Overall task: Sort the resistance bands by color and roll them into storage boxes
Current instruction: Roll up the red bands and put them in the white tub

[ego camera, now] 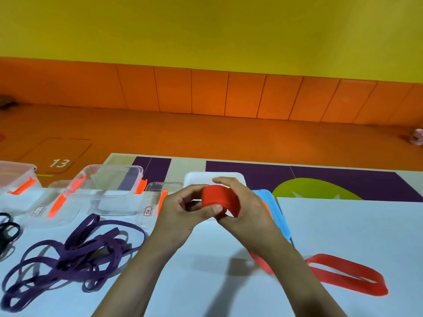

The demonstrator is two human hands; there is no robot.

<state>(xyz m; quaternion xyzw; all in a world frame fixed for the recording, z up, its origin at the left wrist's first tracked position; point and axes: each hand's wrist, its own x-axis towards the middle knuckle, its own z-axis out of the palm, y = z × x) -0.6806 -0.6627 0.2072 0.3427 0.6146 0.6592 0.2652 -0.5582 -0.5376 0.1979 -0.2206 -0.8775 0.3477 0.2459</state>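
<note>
A tightly coiled red elastic band roll (215, 199) is held above the pale blue table (206, 294) by both hands. The left hand (180, 209) is curled round its near side with the thumb pressed on the rim, and the right hand (245, 202) is wrapped over the far side, seemingly so the coil cannot spring loose. A flat red loop (348, 275) lies unrolled to the right. Tangled purple bands (73, 252) are piled before clear plastic storage boxes with orange latches (109, 186), set within reach.
</note>
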